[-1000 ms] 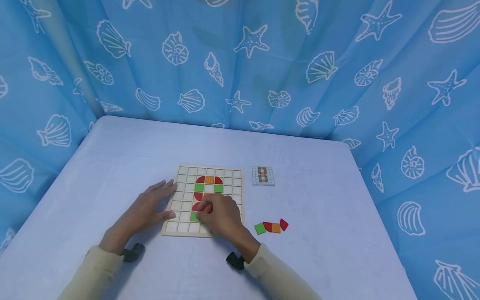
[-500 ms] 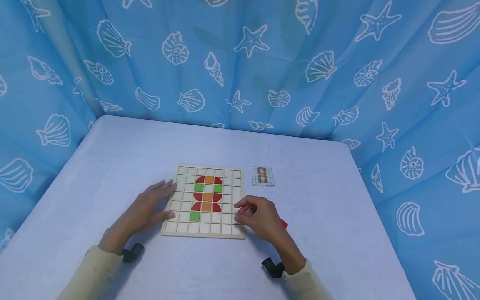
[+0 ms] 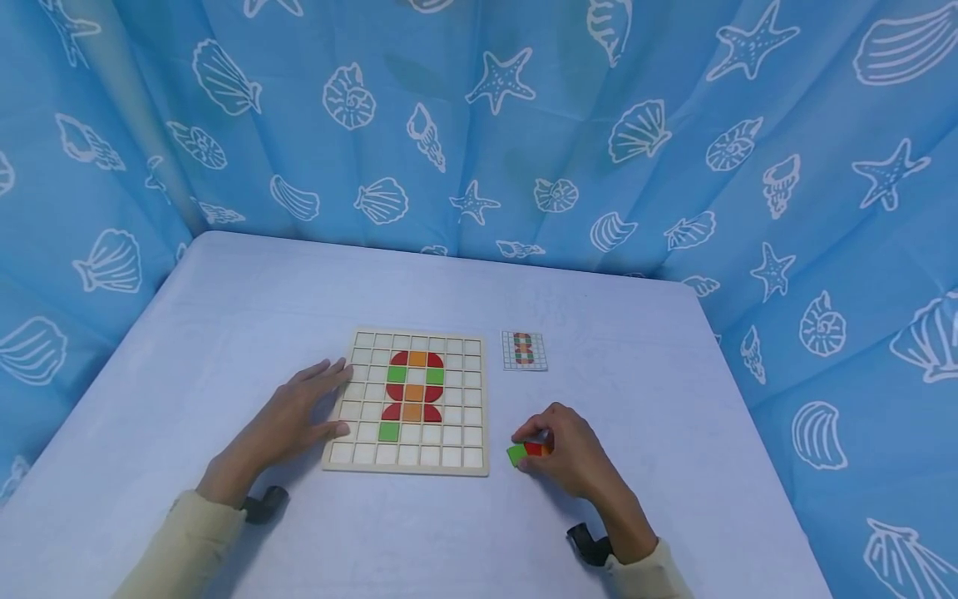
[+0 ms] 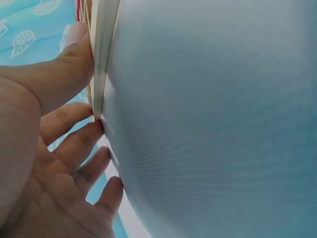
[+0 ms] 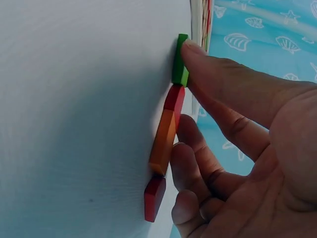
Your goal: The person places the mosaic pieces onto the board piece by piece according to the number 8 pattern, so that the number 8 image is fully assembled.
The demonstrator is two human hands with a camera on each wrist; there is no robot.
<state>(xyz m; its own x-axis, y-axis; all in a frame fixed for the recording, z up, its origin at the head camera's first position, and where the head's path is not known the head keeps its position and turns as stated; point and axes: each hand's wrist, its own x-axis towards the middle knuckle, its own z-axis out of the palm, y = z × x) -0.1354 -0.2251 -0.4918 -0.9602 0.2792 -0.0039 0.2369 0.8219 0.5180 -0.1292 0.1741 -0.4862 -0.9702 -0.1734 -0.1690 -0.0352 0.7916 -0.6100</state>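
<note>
My left hand (image 3: 295, 416) rests against the left edge of a wooden grid board (image 3: 452, 437), fingers spread and thumb over its rim. Red rounded pieces, orange squares and green squares fill several cells in the board's middle columns. Right of the board, my right hand (image 3: 572, 453) has thumb and forefinger about a green square tile (image 3: 516, 454) that lies on the table. Beside that tile, in a row, lie a red rounded piece (image 5: 174, 97), an orange square tile (image 5: 162, 144) and another red piece (image 5: 154, 198). My hand hides the last one in the head view.
A small pattern card (image 3: 525, 351) printed with a coloured grid lies right of the board's far corner. White cloth covers the table (image 3: 359, 532). A blue curtain (image 3: 419, 141) with shells and starfish hangs behind and along the sides.
My right hand has left the board and moved right, down to the loose pieces. A green tile and a red piece now show in the board where that hand covered them. The left hand stays put.
</note>
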